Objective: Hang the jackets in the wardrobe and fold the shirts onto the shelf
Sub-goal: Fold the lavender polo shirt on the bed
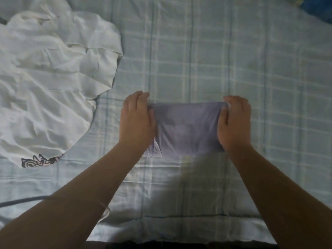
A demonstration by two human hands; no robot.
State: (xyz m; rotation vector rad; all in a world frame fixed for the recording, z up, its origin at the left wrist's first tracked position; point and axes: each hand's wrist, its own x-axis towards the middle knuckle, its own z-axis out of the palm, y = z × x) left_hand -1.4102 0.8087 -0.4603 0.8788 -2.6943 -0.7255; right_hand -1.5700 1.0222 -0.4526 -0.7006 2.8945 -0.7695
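A small, folded lilac shirt (186, 128) lies on the checked bed sheet (233, 60) in the middle of the view. My left hand (137, 121) grips its left edge, fingers over the far corner. My right hand (234, 123) pinches the right far corner, thumb on top of the cloth. Both hands lie on the shirt's sides with the fabric stretched flat between them. A crumpled white garment (53, 78) with a dark printed patch at its hem lies in a heap at the left.
A dark cord (21, 201) runs across the sheet at the lower left, partly under my left forearm. A blue item (316, 8) shows at the top right corner. The bed's near edge runs along the bottom.
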